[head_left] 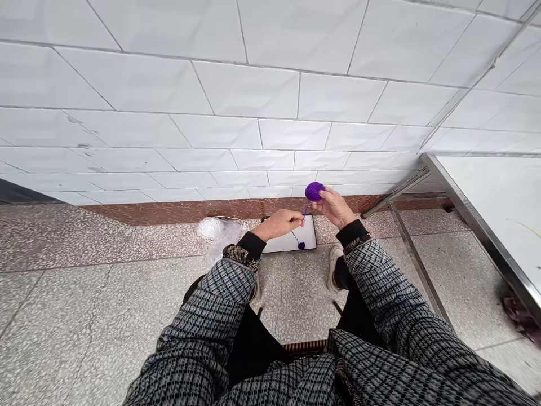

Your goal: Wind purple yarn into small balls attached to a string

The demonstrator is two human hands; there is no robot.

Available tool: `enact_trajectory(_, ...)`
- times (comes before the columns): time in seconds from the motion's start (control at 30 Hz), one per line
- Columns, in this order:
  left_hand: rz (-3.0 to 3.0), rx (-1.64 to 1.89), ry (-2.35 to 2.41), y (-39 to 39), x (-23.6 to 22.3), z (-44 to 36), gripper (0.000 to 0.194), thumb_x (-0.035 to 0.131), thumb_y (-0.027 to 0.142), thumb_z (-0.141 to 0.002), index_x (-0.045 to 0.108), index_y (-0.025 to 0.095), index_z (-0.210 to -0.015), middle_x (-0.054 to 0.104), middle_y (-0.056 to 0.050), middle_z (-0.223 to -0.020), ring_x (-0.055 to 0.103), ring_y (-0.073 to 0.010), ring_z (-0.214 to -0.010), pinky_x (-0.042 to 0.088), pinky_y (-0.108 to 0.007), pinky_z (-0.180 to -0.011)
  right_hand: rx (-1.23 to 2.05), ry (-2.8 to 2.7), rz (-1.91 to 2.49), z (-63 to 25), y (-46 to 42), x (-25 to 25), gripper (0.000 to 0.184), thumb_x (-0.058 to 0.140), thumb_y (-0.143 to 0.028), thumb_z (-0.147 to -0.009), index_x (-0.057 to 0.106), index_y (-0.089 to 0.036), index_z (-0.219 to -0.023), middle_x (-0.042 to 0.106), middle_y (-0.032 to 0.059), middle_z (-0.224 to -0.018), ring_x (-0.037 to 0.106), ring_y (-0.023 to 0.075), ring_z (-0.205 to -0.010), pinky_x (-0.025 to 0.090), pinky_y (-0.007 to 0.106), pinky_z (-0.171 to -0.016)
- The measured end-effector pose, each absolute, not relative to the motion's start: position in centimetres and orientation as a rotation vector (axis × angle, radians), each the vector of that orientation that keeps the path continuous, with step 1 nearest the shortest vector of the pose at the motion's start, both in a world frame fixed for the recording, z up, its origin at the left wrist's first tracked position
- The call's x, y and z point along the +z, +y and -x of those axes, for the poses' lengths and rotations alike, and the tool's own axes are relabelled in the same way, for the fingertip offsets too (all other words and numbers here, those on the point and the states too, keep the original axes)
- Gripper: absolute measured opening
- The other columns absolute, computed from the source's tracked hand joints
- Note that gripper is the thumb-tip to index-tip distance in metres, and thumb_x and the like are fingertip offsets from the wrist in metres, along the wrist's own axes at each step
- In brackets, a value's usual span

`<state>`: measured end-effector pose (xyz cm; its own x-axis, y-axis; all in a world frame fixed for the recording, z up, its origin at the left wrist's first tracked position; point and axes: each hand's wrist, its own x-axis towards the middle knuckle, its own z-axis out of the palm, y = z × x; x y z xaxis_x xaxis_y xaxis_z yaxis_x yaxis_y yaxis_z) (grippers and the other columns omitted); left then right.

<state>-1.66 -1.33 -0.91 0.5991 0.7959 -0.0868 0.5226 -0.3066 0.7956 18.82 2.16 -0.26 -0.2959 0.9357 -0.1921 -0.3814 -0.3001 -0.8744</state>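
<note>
A purple ball of yarn (314, 191) is held up by my right hand (333, 207), its fingers closed on the ball's right side. From the ball a strand of purple yarn (306, 209) runs down to my left hand (279, 224), which pinches it between thumb and forefinger. Below my left hand the strand goes on to a small dark purple clump of yarn (301, 246). That clump lies in a shallow white box (282, 243) with a dark rim, on the floor between my feet and the wall. My left hand hides part of the box.
Left of the box sits a ball of white yarn (210, 228) with clear plastic wrapping (224, 239). A white-topped metal-framed table (486, 186) stands at the right. The tiled wall (262, 132) rises ahead. My shoes (335, 268) rest on the speckled floor (127, 316).
</note>
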Motion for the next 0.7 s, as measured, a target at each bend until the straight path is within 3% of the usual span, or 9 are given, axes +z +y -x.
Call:
enact_trajectory(0.3, -1.993, 0.445, 1.025, -1.3, -0.9, 1.8, 0.026, 0.047, 0.030, -0.084, 0.069, 0.015, -0.084, 0.058, 0.001, -0.068, 0.042, -0.0113, -0.059, 0.034, -0.024, -0.063, 1.443, -1.121, 1.283, -18.4, 3.0, -2.2, 0.041, 0.073, -0.031, -0.068, 0.045, -0.022, -0.097, 0.060, -0.0042, -0.078, 0.050, 0.0079, -0.055, 0.042, 0.022, -0.052)
enact_trajectory(0.5, -1.996, 0.469, 1.057, -1.0, -1.0, 1.9, 0.024, 0.049, 0.027, -0.084, 0.069, 0.015, -0.082, 0.056, 0.002, -0.063, 0.044, -0.0114, -0.058, 0.034, -0.023, -0.061, 1.129, -1.508, 1.488, -18.5, 3.3, -3.2, 0.038, 0.068, -0.029, -0.067, 0.046, -0.022, -0.097, 0.059, -0.0023, -0.085, 0.054, 0.0138, -0.072, 0.046, 0.029, -0.071)
enact_trajectory(0.6, -1.993, 0.510, 1.105, -0.9, -0.9, 2.1, 0.023, 0.050, 0.026, -0.085, 0.070, 0.015, -0.082, 0.062, 0.000, -0.068, 0.049, -0.0123, -0.061, 0.037, -0.025, -0.063, 1.151, -1.703, 1.533, -18.7, 2.9, -2.7, 0.035, 0.066, -0.024, -0.069, 0.050, -0.021, -0.100, 0.060, -0.0008, -0.087, 0.054, 0.0147, -0.074, 0.046, 0.031, -0.074)
enact_trajectory(0.7, -1.976, 0.592, 1.125, -0.8, -0.7, 2.5, 0.022, 0.049, 0.024, -0.084, 0.069, 0.015, -0.082, 0.069, -0.004, -0.082, 0.059, -0.0153, -0.075, 0.042, -0.026, -0.073, 1.423, -1.913, 1.477, -18.8, 2.1, -1.7, 0.033, 0.067, -0.018, -0.067, 0.056, -0.019, -0.098, 0.062, 0.0008, -0.089, 0.055, 0.0142, -0.075, 0.046, 0.029, -0.072)
